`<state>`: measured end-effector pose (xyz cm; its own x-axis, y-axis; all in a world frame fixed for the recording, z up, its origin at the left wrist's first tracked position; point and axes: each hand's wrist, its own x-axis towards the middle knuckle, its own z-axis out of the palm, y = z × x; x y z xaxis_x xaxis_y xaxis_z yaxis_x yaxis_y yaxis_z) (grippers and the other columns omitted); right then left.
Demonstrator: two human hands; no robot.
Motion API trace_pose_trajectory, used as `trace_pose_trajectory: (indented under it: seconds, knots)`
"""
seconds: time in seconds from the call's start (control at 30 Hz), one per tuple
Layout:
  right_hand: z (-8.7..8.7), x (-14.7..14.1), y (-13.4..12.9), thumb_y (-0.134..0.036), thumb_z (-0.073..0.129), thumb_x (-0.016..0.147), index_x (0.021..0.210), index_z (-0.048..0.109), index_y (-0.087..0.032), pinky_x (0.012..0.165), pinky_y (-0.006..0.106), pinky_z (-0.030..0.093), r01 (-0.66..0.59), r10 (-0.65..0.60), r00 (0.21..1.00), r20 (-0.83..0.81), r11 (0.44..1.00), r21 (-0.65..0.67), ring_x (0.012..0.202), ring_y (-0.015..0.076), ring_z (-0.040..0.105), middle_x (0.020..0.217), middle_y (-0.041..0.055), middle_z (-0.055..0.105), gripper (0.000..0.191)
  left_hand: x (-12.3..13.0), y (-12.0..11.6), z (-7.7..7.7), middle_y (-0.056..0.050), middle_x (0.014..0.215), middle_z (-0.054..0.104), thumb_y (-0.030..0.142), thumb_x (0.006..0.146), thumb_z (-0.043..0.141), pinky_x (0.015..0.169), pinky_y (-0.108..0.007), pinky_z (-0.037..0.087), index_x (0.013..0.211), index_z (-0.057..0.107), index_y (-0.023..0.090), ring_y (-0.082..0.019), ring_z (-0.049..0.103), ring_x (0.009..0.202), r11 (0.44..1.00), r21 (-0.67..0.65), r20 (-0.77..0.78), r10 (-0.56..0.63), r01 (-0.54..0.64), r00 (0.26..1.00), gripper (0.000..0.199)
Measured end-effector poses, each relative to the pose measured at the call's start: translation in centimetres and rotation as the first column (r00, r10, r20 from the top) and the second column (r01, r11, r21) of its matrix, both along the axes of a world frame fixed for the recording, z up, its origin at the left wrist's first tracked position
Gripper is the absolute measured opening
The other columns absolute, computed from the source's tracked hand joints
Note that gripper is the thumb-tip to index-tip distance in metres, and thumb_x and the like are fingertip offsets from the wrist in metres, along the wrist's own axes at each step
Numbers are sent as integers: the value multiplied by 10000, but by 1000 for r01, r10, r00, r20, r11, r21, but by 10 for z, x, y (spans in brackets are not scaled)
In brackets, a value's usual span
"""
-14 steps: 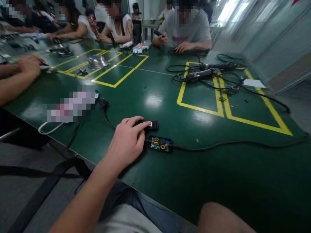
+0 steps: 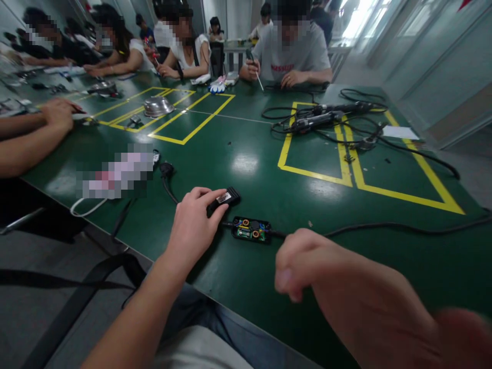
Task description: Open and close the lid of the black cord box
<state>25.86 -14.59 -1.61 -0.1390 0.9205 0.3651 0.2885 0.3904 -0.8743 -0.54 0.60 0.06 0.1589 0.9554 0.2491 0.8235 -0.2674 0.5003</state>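
Observation:
My left hand point(image 2: 195, 218) grips a black plastic cover point(image 2: 227, 197) with a white label and ridged end, its fingers on top and thumb at the near side. Just to the right lies an opened black housing point(image 2: 251, 230), showing a green circuit board with copper coils and coloured wires. A black cable point(image 2: 369, 226) runs out of its right end; another lead leaves its left end under my hand. My right hand point(image 2: 307, 261) hovers near the housing, apart from it, with curled fingers. Whatever those fingers may hold is hidden.
A black plug point(image 2: 166, 169) and a blurred-out pinkish item point(image 2: 119, 171) lie left. Ahead are a metal bowl point(image 2: 158, 106), corded black tools point(image 2: 319, 120) and yellow tape rectangles point(image 2: 315, 174). A co-worker's arms point(image 2: 34, 125) rest at left; other people sit across the table.
My right hand has come into view from the lower right. The cover in my left hand has shifted slightly left and tilted, with more of its label showing.

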Motion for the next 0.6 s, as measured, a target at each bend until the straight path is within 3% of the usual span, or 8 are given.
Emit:
trace_pose_trajectory:
  seconds: [0.03, 0.1, 0.17, 0.23, 0.3, 0.47, 0.6]
  knots:
    - [14, -7, 21, -583, 421, 1179, 1153, 799, -329, 783, 438, 624, -28, 27, 999, -37, 1000, -5, 937, 307, 754, 1013, 78, 794, 456, -2, 0, -1, -105, 1237, 772, 273, 1039, 753, 1045, -511, 603, 1336, 847, 253, -307, 733, 1125, 999, 38, 33, -10, 9, 999, 312]
    - [29, -19, 52, -451, 408, 1204, 1074, 749, -314, 731, 364, 570, 25, -14, 998, -62, 983, 182, 847, 230, 709, 935, 35, 758, 389, -4, -3, -1, -113, 1237, 755, 305, 1072, 724, 1029, -464, 610, 1341, 840, 231, -282, 725, 1124, 985, 145, 107, -105, 89, 989, 302]
    - [26, -25, 70, -261, 568, 1125, 1101, 707, -293, 774, 349, 555, 130, -145, 989, 42, 959, 252, 860, 208, 691, 959, 20, 738, 145, -5, -7, 0, -110, 1274, 747, 306, 1103, 692, 1021, -422, 610, 1378, 818, 249, -256, 706, 1144, 933, 236, 133, -308, 271, 942, 308]
    - [14, -24, 77, -184, 630, 1030, 1206, 667, -271, 825, 379, 567, 226, -265, 953, 144, 944, 240, 925, 230, 683, 1044, 46, 720, 200, -4, -13, 2, -101, 1297, 758, 302, 1117, 681, 1006, -390, 612, 1426, 788, 272, -238, 687, 1147, 847, 219, 101, -514, 485, 852, 329]
    - [4, -21, 77, -190, 626, 999, 1283, 631, -252, 856, 422, 577, 229, -287, 928, 239, 943, 243, 968, 256, 691, 1127, 78, 722, 291, -2, -18, 4, -104, 1310, 767, 301, 1108, 701, 1048, -410, 607, 1451, 768, 266, -247, 673, 1185, 786, 182, 75, -610, 591, 789, 352]
    - [4, -19, 75, -225, 616, 1008, 1280, 647, -242, 889, 498, 586, 53, -152, 872, 466, 974, 219, 1057, 308, 750, 1190, 104, 789, 274, -1, -21, 5, -125, 1355, 753, 293, 1098, 716, 1100, -462, 595, 1383, 802, 241, -264, 673, 1235, 757, 126, 53, -650, 641, 758, 302]
    - [4, -20, 77, -242, 626, 1022, 1257, 696, -237, 892, 507, 609, 55, -158, 855, 493, 975, 217, 1079, 317, 775, 1197, 114, 808, 246, 0, -20, 3, -114, 1353, 770, 335, 1131, 666, 1090, -473, 603, 1426, 785, 268, -265, 680, 1224, 778, 116, 30, -624, 617, 781, 325]
